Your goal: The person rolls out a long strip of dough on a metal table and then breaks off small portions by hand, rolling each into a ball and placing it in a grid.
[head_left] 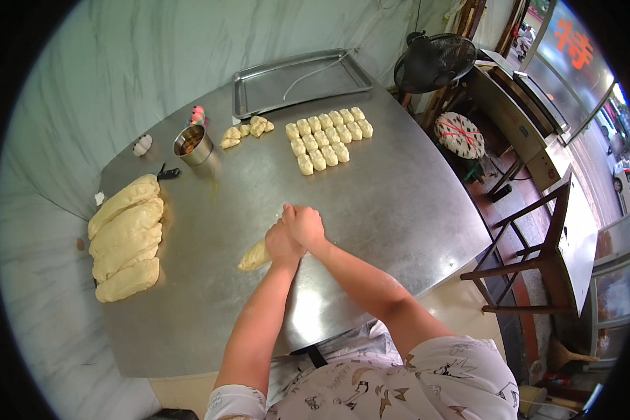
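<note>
A pale piece of dough [254,257] lies on the steel table, its near left end showing beside my hands. My left hand [283,245] is closed and pressed onto it. Close against the left, partly over it, my right hand [306,226] is also closed and bears down at the far end. The fingertips and the dough under both hands are hidden. Farther off, several small shaped dough pieces [322,137] stand in rows, with a few loose lumps [257,126] to their left. At the left edge lie long, thick dough logs [127,234] side by side.
An empty metal tray [301,98] sits at the table's far edge. A metal cup [193,145] with brown contents, a black-handled tool [166,173], a white object [142,145] and a pink toy-like object [199,115] stand far left. A fan [435,63] and wooden stool [563,241] are at right.
</note>
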Action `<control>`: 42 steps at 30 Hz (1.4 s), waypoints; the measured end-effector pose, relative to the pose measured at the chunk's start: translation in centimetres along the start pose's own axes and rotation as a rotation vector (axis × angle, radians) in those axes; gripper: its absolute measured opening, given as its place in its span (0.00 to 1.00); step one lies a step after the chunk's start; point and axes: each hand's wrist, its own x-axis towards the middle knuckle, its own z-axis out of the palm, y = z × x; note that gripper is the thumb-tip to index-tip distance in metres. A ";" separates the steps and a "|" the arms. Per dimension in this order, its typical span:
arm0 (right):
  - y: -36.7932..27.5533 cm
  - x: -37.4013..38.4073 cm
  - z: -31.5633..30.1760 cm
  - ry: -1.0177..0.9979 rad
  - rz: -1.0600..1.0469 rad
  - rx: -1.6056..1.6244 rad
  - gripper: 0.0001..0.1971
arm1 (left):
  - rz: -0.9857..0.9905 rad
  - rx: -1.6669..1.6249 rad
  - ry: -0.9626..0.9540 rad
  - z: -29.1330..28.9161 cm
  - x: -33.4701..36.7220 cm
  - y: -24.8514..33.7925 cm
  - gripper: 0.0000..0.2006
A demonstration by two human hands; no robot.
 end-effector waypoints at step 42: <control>4.7 15.1 -9.2 0.463 -0.396 -0.348 0.21 | 0.031 -0.053 -0.193 -3.0 1.7 -5.6 0.35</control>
